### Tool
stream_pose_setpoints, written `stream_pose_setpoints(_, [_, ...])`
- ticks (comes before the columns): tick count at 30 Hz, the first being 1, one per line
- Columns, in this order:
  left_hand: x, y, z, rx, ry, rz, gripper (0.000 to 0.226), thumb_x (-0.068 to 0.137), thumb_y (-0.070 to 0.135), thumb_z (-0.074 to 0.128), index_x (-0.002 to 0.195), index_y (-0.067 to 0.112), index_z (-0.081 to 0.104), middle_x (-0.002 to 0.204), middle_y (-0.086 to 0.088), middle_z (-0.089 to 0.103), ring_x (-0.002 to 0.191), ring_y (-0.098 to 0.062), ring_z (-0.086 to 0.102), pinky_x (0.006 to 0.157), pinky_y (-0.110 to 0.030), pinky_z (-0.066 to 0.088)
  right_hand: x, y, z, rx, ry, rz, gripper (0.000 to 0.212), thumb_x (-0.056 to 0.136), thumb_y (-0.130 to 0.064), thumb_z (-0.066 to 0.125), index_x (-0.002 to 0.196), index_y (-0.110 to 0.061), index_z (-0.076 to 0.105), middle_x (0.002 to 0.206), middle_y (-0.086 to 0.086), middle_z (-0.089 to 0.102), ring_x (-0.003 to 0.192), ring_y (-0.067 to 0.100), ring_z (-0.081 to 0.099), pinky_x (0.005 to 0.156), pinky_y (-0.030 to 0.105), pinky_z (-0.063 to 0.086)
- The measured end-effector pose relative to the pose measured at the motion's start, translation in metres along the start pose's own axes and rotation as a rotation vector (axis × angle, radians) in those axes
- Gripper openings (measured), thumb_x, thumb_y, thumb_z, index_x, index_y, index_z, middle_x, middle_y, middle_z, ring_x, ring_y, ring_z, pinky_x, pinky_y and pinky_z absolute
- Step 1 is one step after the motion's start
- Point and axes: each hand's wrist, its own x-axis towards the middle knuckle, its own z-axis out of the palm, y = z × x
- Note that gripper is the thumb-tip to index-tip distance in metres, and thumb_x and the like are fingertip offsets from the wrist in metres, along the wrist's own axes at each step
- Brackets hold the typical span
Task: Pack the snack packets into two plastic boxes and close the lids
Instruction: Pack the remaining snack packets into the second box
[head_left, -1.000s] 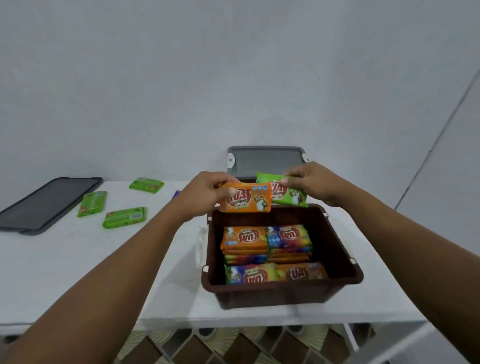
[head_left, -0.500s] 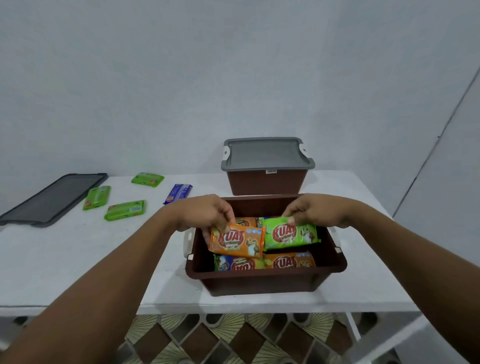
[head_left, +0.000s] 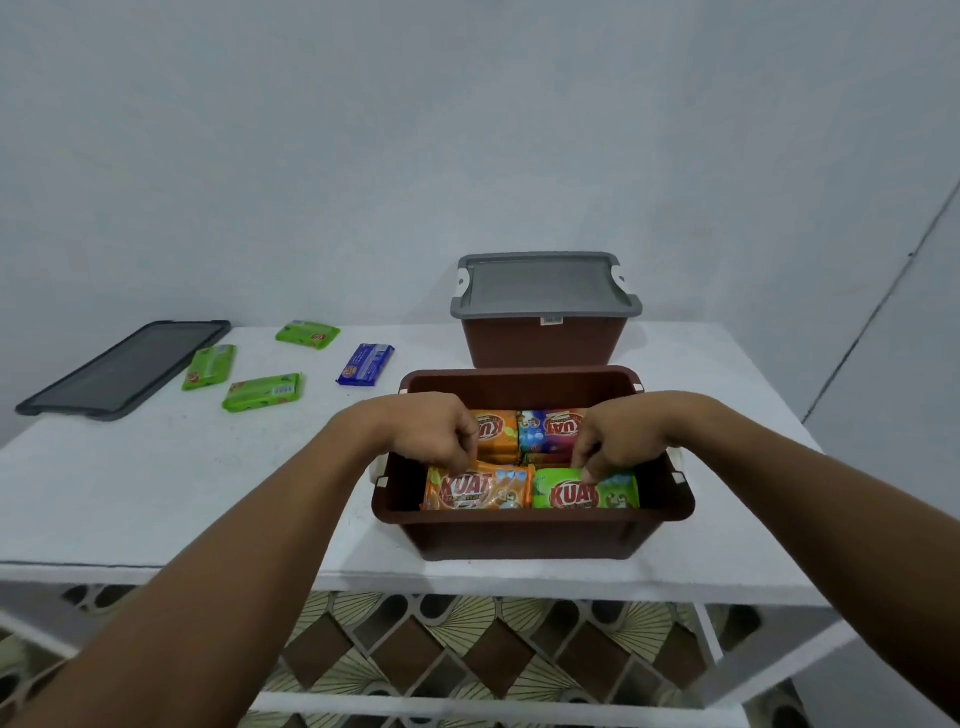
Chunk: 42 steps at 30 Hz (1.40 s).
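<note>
Our left hand (head_left: 431, 431) pinches the glossy orange foil snack packet (head_left: 478, 488), and our right hand (head_left: 618, 436) pinches the green foil snack packet (head_left: 587, 491). Both lie side by side in the open brown plastic box (head_left: 519, 535), in front of stacked packets (head_left: 550, 428). The grey-lidded brown box (head_left: 543, 338) stands behind.

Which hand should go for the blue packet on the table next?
Probably left. The blue packet lies left of the open box, nearer the left hand; the right hand would have to cross over.
</note>
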Motion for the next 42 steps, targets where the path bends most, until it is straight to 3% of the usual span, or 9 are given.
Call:
stream_pose_setpoints(4, [0.003,0.001,0.004,0.108,-0.021,-0.035,0.012,0.088,0.023,0.069,0.095,0.02,0.079,0.098,0.011,0.075,0.094,-0.009,0.069,0.087,-0.027,0.057,0.003,0.0,0.006,-0.035,0.01,-0.012,0.028,0.095,-0.042,0.064,0.116,-0.028,0.075,0.113,-0.011,0.071,0.103,0.01,0.065,0.095,0.029,0.054])
stream_pose_setpoints(7, [0.004,0.003,0.007,0.16,-0.037,-0.054,0.018,0.09,0.025,0.067,0.102,0.02,0.08,0.103,0.009,0.075,0.094,-0.009,0.068,0.085,-0.022,0.055,0.0,-0.001,0.008,-0.029,-0.008,-0.032,0.037,0.095,-0.044,0.064,0.127,-0.028,0.07,0.121,-0.011,0.068,0.108,0.011,0.061,0.093,0.023,0.05])
stream_pose_setpoints(10, [0.004,0.005,0.008,0.184,-0.041,-0.059,0.022,0.093,0.027,0.067,0.11,0.021,0.079,0.112,0.008,0.074,0.1,-0.009,0.067,0.093,-0.025,0.054,0.0,-0.002,0.012,-0.039,-0.009,-0.037,0.042,0.094,-0.046,0.064,0.133,-0.032,0.065,0.125,-0.013,0.064,0.109,0.009,0.058,0.089,0.02,0.045])
stream_pose_setpoints(12, [0.002,0.005,0.009,0.212,-0.043,-0.058,0.025,0.095,0.028,0.065,0.117,0.023,0.077,0.119,0.008,0.072,0.106,-0.009,0.065,0.1,-0.028,0.052,0.001,-0.003,0.015,-0.105,-0.013,-0.04,0.045,0.095,-0.048,0.061,0.138,-0.034,0.061,0.132,-0.012,0.061,0.115,0.011,0.055,0.094,0.022,0.043])
stream_pose_setpoints(18, [0.004,0.014,0.015,0.306,-0.24,-0.122,0.046,0.098,0.041,0.055,0.144,0.035,0.052,0.139,0.006,0.055,0.125,-0.018,0.051,0.109,-0.038,0.042,0.002,-0.012,0.015,-0.177,-0.103,-0.022,0.046,0.101,-0.042,0.053,0.146,-0.033,0.049,0.141,-0.006,0.053,0.128,0.017,0.048,0.108,0.032,0.041])
stream_pose_setpoints(22, [0.009,0.026,0.01,0.299,-0.359,-0.213,0.049,0.099,0.041,0.054,0.146,0.032,0.05,0.139,0.002,0.053,0.126,-0.021,0.05,0.104,-0.037,0.043,0.008,-0.019,0.012,-0.193,-0.193,0.021,0.043,0.103,-0.039,0.05,0.144,-0.024,0.052,0.136,0.0,0.056,0.124,0.018,0.05,0.106,0.033,0.044])
stream_pose_setpoints(31, [0.014,0.024,0.013,0.179,-0.386,-0.256,0.049,0.1,0.032,0.056,0.148,0.029,0.046,0.142,-0.001,0.052,0.129,-0.023,0.05,0.107,-0.04,0.043,0.011,-0.021,0.012,-0.117,-0.239,0.028,0.042,0.104,-0.033,0.05,0.144,-0.023,0.05,0.136,0.001,0.057,0.124,0.018,0.053,0.107,0.035,0.044])
stream_pose_setpoints(38, [0.014,0.025,0.012,0.218,-0.399,-0.232,0.048,0.104,0.027,0.053,0.151,0.028,0.043,0.147,-0.003,0.046,0.134,-0.024,0.044,0.11,-0.04,0.037,0.011,-0.018,0.015,-0.086,-0.206,0.028,0.042,0.103,-0.032,0.051,0.144,-0.022,0.05,0.136,0.002,0.056,0.125,0.019,0.052,0.109,0.039,0.043])
stream_pose_setpoints(42, [0.014,0.023,0.009,0.245,-0.39,-0.22,0.046,0.103,0.029,0.055,0.149,0.03,0.048,0.147,0.0,0.046,0.136,-0.024,0.039,0.111,-0.039,0.031,0.009,-0.018,0.016,-0.087,-0.155,0.012,0.037,0.101,-0.028,0.054,0.138,-0.023,0.057,0.129,0.001,0.059,0.119,0.018,0.053,0.103,0.035,0.046])
